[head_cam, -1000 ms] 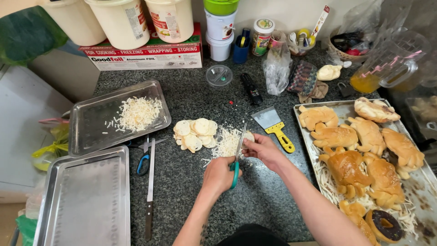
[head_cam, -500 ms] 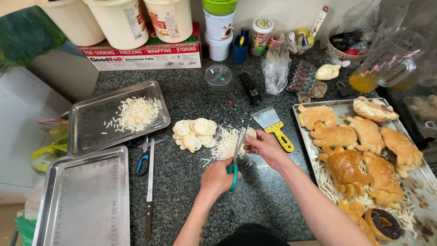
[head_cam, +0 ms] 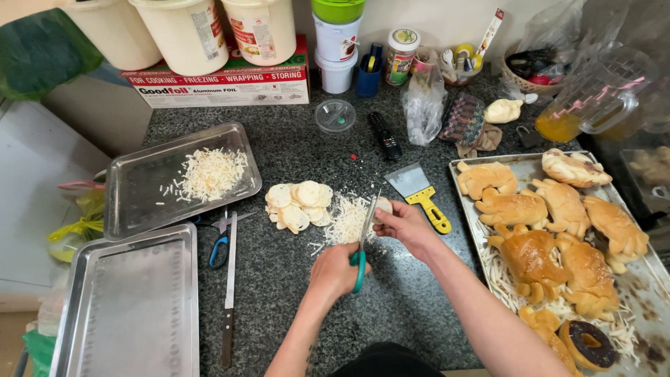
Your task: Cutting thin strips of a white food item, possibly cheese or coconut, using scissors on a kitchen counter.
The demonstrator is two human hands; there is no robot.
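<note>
My left hand (head_cam: 333,271) grips a pair of scissors with teal handles (head_cam: 363,237), blades pointing up and away. My right hand (head_cam: 406,225) pinches a small pale round slice (head_cam: 382,204) against the blades. Right below the blades lies a heap of thin white shreds (head_cam: 347,219) on the dark speckled counter (head_cam: 293,293). To its left sits a pile of pale round slices (head_cam: 300,202).
A metal tray (head_cam: 139,209) holds more white shreds (head_cam: 209,173); another tray (head_cam: 125,307) is below it. A long knife (head_cam: 229,286) and blue scissors (head_cam: 218,244) lie between. A yellow-handled scraper (head_cam: 419,192) is near my right hand. A baking tray (head_cam: 656,279) with baked buns stands right.
My hands stay in about the same place over the shred heap. The scissor blades have shifted slightly against the slice held by my right hand.
</note>
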